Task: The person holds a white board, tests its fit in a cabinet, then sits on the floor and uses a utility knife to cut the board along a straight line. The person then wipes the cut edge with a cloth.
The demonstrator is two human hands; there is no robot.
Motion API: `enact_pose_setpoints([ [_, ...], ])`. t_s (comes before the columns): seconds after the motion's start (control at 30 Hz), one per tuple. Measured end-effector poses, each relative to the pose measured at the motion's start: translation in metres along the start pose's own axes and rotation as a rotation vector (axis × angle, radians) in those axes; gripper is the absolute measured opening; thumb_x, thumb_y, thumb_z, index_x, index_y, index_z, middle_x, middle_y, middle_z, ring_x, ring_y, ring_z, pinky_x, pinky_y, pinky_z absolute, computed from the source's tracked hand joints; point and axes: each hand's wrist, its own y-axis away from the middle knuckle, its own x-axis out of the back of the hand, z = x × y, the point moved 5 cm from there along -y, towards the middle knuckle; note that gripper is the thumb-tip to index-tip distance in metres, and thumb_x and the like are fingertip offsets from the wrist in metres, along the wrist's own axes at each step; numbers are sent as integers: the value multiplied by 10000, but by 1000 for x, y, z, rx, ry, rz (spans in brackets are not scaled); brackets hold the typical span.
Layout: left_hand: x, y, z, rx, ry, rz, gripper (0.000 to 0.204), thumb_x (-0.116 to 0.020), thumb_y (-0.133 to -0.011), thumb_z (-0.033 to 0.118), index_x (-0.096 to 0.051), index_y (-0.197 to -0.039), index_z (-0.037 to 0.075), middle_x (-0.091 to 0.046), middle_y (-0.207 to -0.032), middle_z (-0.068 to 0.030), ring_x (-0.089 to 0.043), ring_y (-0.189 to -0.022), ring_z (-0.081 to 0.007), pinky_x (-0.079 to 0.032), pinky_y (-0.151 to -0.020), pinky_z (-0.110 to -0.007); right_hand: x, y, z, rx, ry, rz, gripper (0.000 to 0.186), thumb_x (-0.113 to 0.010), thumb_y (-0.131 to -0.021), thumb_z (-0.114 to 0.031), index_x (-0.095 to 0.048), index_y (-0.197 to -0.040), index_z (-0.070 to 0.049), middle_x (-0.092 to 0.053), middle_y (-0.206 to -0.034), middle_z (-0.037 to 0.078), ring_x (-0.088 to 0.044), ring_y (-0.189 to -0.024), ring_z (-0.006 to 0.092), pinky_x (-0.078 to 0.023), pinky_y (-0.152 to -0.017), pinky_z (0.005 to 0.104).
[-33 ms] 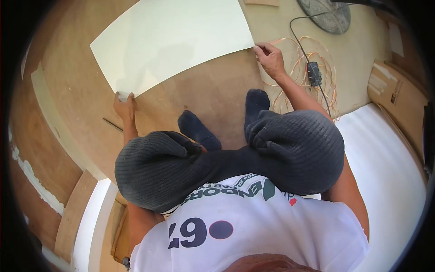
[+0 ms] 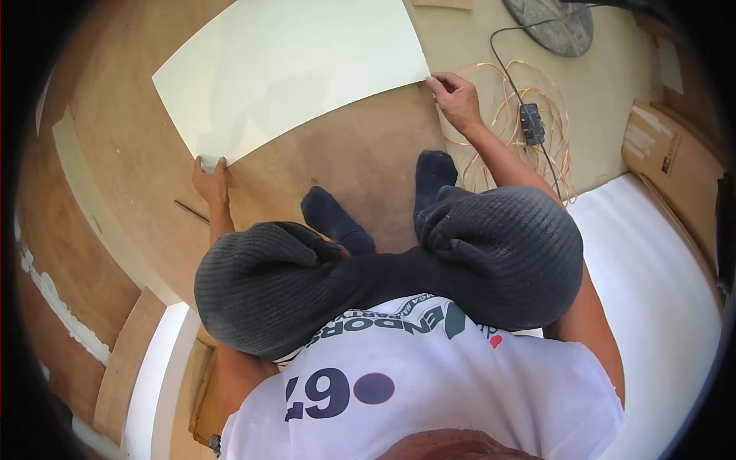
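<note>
Sheet (image 2: 299,69), white and broad, spans the upper middle of the view over the brown board (image 2: 353,138), its near edge toward the squatting person, though whether it rests flat cannot be told. Left hand (image 2: 212,182) grasps its near left corner by the fingertips, while right hand (image 2: 457,103) pinches its near right corner between thumb and fingers. Socked feet (image 2: 333,221) stand nearer the body, a thin rod (image 2: 190,211) lies beside the left wrist, and a black box (image 2: 531,124) sits among loops of orange cord (image 2: 566,157) at right.
</note>
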Motion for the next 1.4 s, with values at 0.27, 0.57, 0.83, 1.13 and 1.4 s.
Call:
enact_pose_setpoints([
  [0.27, -6, -1, -4, 22, 12, -3, 699, -803, -734, 217, -524, -1304, -76, -549, -1302, -294, -546, -1203, -373, -417, -1020, -399, -3, -13, 0, 20, 209, 77, 265, -709, -798, -292, -743, -902, -51, -718, -831, 122, -686, -751, 223, -523, -709, 323],
  [0.57, -10, -8, -20, 20, 88, -5, 712, -815, -729, 216, -520, -1306, -80, -566, -1286, -276, -557, -1188, -356, -425, -1008, -392, -6, -11, 0, -88, 204, 141, 249, -732, -781, -276, -756, -899, -58, -726, -810, 106, -686, -731, 199, -524, -700, 310],
  [0.83, -12, -11, -27, 29, 48, 8, 708, -813, -735, 193, -512, -1316, -78, -552, -1306, -272, -555, -1191, -351, -426, -1012, -388, -10, -8, -1, -21, 240, 165, 229, -695, -783, -252, -736, -833, -33, -705, -769, 126, -682, -724, 259, -527, -702, 357],
  [1.13, -12, -8, -17, 78, 108, -21, 706, -801, -732, 147, -503, -1338, -57, -539, -1328, -267, -543, -1220, -336, -435, -1009, -369, -4, -9, -6, -55, 181, 190, 221, -710, -779, -245, -740, -825, -32, -707, -753, 127, -681, -697, 244, -525, -689, 346],
  [1.4, -10, -11, -42, 48, -61, 84, 685, -785, -676, 234, -572, -1287, 9, -605, -1234, -226, -591, -1120, -350, -473, -953, -419, -13, -23, 25, 46, 220, 102, 226, -723, -793, -215, -737, -859, 1, -710, -745, 135, -675, -688, 196, -524, -676, 311],
])
